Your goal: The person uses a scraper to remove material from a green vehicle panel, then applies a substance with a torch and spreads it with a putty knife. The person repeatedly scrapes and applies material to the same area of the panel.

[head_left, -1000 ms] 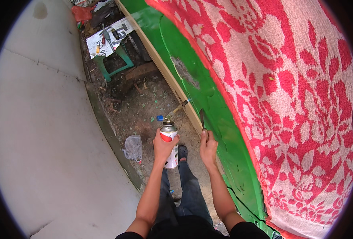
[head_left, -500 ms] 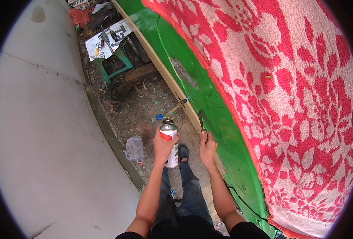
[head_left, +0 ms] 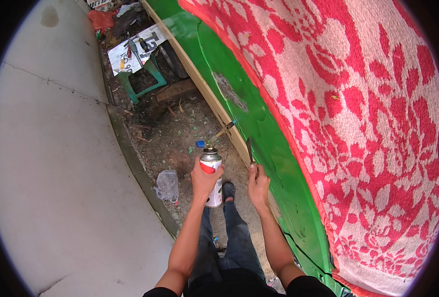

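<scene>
My left hand (head_left: 203, 177) is wrapped round a white and red gas canister (head_left: 213, 190) with a torch head (head_left: 219, 134) on top; its blue knob (head_left: 200, 144) faces left. The nozzle points up and right at a green painted panel (head_left: 271, 158), with a small blue flame (head_left: 234, 123) at its tip. My right hand (head_left: 258, 183) grips the handle of a narrow metal blade (head_left: 250, 151), held upright close to the panel, right of the canister. A grey scraped patch (head_left: 229, 91) shows on the panel above the flame. A pale wooden board (head_left: 194, 74) runs along the panel's left side.
A red-and-pink floral cloth (head_left: 358, 123) covers the right side. A pale curved wall (head_left: 56, 173) is at left. A green stool (head_left: 140, 91) carries a white sign (head_left: 155, 34) with several tools (head_left: 135, 49). A plastic bag (head_left: 166, 185), wood scraps (head_left: 170, 94) and my shoe (head_left: 228, 190) are on the ground.
The torch has risen very slightly, and the blade has barely shifted beside the panel. Both hands keep their hold.
</scene>
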